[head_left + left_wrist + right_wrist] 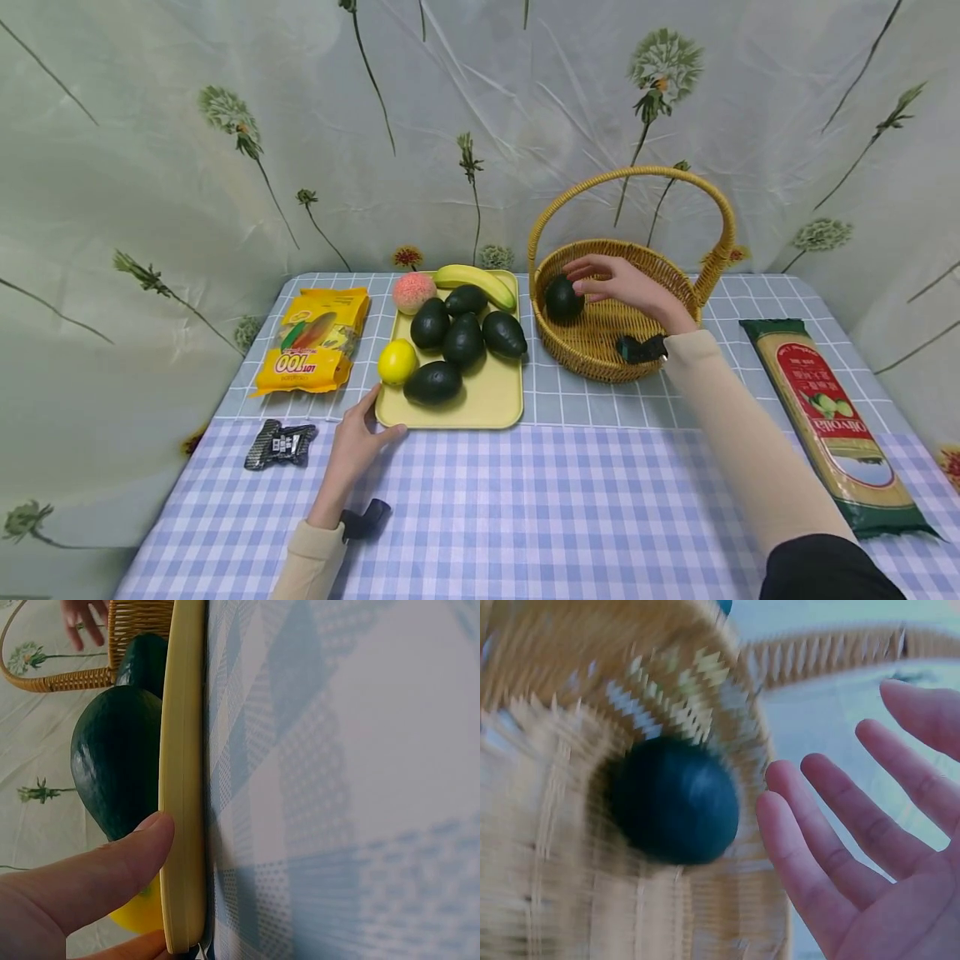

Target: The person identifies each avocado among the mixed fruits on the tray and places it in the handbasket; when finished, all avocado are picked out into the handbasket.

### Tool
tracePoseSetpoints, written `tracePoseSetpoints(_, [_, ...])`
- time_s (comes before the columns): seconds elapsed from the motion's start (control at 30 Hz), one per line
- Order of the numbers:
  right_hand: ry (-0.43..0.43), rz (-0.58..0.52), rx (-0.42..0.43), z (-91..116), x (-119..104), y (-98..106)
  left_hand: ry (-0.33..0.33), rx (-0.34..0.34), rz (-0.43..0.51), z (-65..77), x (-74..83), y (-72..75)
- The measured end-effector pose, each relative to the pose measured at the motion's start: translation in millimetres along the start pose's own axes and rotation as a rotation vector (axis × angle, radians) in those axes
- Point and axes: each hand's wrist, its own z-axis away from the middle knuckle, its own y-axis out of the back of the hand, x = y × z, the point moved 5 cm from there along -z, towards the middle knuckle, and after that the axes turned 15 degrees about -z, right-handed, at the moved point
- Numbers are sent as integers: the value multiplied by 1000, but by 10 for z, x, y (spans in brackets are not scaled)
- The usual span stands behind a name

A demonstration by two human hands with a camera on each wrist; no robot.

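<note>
Inside the wicker basket [581,354], against its left side, a single dark avocado [562,304] is lying, and the right hand [626,287] is hovering just beside it, fingers spread well apart and holding nothing. The left hand [354,442] is resting at the near left corner of the yellow tray [487,400], thumb and fingers stretched wide and touching its edges without closing on anything. Five more avocados [463,340] are sitting on the tray, with a banana [476,281] and a peach [413,292] lying along the far edge and a lemon [397,362] at the left. Farther left, a yellow mango-candy bag [311,342] is lying beyond a black packet [281,445]; right of the basket, an Olivoilà pasta pack [836,425] is lying aslant.
</note>
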Motion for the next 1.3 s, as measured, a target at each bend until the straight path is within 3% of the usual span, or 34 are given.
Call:
tracePoseSetpoints(0.33, [127, -18, -178, -47, -221, -602, 3, 3, 2, -10, -15, -10])
tracePoseSetpoints(0.6, [118, 9, -260, -201, -143, -1021, 33, -9, -1, 9, -16, 1])
tracePoseSetpoints(0.87, [201, 176, -216, -335, 39, -1231, 41, -12, 2, 12, -18, 3])
tracePoseSetpoints(1.13, [99, 242, -85, -420, 318, -1265, 33, -9, 3, 12, -12, 0])
tracePoseSetpoints(1.3, [81, 229, -12, -408, 359, -1263, 27, -6, 5, 9, -8, -1])
